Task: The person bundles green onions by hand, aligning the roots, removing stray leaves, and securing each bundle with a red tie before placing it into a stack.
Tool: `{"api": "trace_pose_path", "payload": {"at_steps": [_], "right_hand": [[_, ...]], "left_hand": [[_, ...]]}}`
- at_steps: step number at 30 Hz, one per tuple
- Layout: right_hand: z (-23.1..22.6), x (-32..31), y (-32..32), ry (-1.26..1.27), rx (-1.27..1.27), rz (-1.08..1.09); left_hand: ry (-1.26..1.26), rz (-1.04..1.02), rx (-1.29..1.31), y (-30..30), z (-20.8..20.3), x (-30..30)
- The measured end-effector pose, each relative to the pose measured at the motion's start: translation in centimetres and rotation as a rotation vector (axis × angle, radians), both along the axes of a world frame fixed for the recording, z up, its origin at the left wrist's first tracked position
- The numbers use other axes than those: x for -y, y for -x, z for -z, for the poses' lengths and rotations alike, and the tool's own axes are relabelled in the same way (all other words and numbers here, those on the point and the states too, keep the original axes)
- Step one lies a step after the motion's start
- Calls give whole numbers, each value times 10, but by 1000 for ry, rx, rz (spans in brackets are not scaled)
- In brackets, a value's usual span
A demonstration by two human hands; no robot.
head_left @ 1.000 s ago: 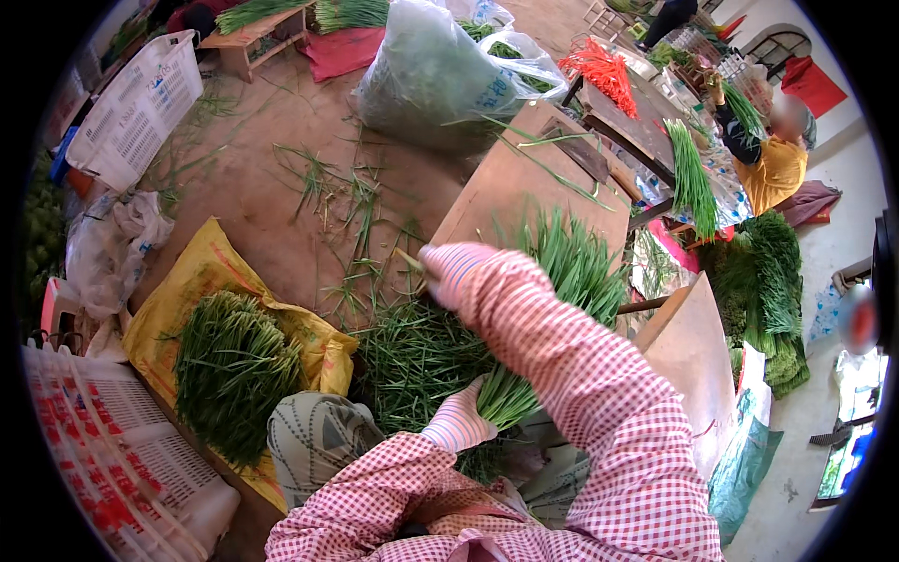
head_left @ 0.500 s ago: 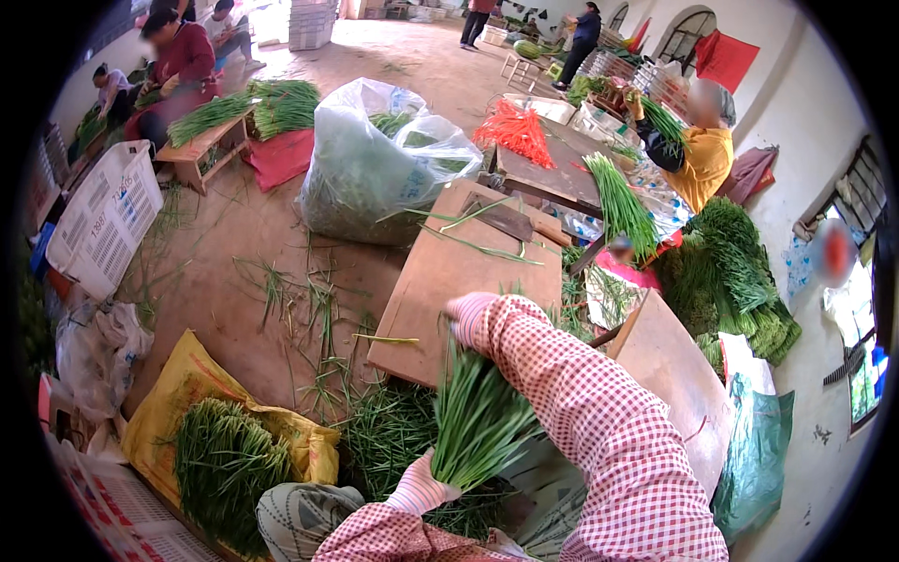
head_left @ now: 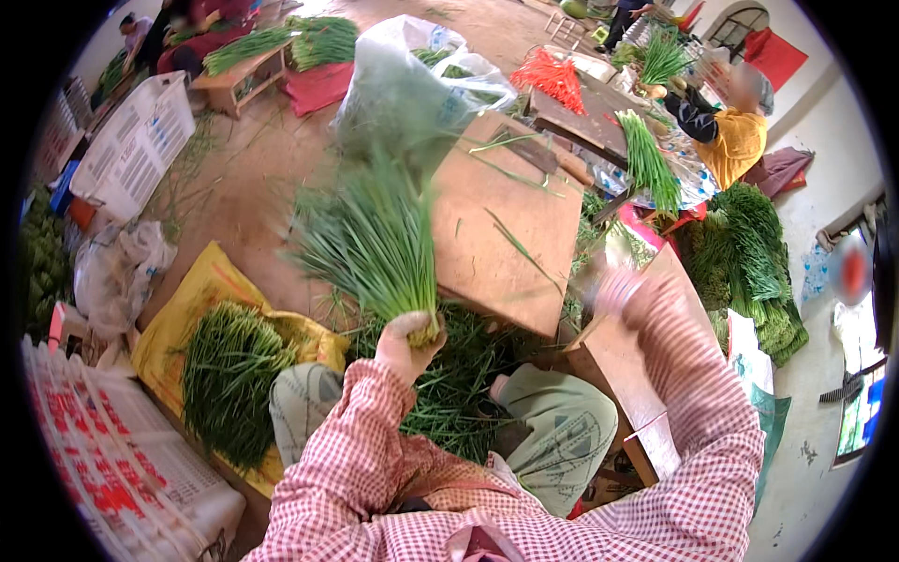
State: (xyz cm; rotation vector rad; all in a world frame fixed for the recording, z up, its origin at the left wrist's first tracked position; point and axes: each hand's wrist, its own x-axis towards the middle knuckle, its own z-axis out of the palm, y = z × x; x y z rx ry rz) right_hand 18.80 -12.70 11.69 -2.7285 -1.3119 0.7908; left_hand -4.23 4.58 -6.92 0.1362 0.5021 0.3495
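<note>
My left hand is closed round the pale cut ends of a bunch of garlic chives. Its green leaves fan up and away, their tips blurred. Smeared by motion, my right hand is above the slanted wooden board on my right; its fingers cannot be made out. Ahead of me is a wooden cutting board with a few loose leaves on it. At its far edge lies a cleaver with a wooden handle.
Left of my knees, a yellow sack bears stacked chives. A big clear plastic bag stands beyond the board. Red ties lie on a table at the back. A co-worker in yellow handles greens at right.
The bunch has swung up and left in my left hand, from beside my knees to over the floor near the board. My right hand has moved off the cutting board to the right.
</note>
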Motion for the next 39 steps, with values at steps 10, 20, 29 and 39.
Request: {"api": "trace_pose_path", "payload": {"at_steps": [10, 20, 29, 39], "right_hand": [[65, 35, 97, 222, -439, -12], [185, 0, -56, -579, 347, 387], [222, -64, 65, -616, -617, 152], [91, 16, 80, -405, -1263, 972]], "left_hand": [[-190, 88, 216, -47, -32, 33], [72, 166, 376, -31, -26, 23], [-15, 80, 352, -35, -21, 7], [-324, 241, 43, -56, -2, 48]]}}
